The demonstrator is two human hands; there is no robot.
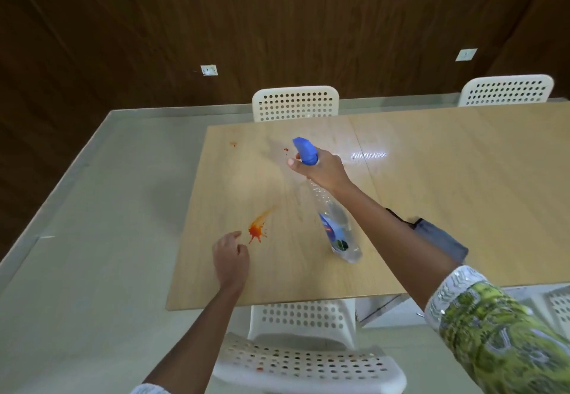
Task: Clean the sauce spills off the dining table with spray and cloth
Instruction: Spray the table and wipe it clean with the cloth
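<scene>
Nearest chair [308, 366]: white, perforated, at 6 o'clock below the table edge, a small red fleck on its seat.
Left hand [231, 259]: empty, fingers loosely curled, over the dining table [462, 193] at 7 o'clock, just beside the big spill.
Right hand [320, 168]: wrapped round the neck of the spray bottle [334, 224], a finger on the trigger side as far as can be seen, held above mid-table.
Bottle: clear body trailing back toward 5 o'clock, blue head [304, 150] aimed toward 11 o'clock.
Large sauce spill [257, 230]: orange-red splat at 8 o'clock of the bottle, streak running up-right.
Small spots: one red speck [285, 149] just ahead of the nozzle, one faint mark [233, 144] near the far left corner at 11 o'clock.
Cloth [444, 240]: grey-blue, lying on the table at 3 o'clock, partly behind the right forearm.
Step in hand: wetting the spots, judging by the aim.
Doing it well: keep the nozzle low and pointed at each mark in turn, short squeezes so mist stays off the chairs; swing back to 8 o'clock for the large splat; left hand best kept clear of the spray, then free to fetch the cloth.
</scene>
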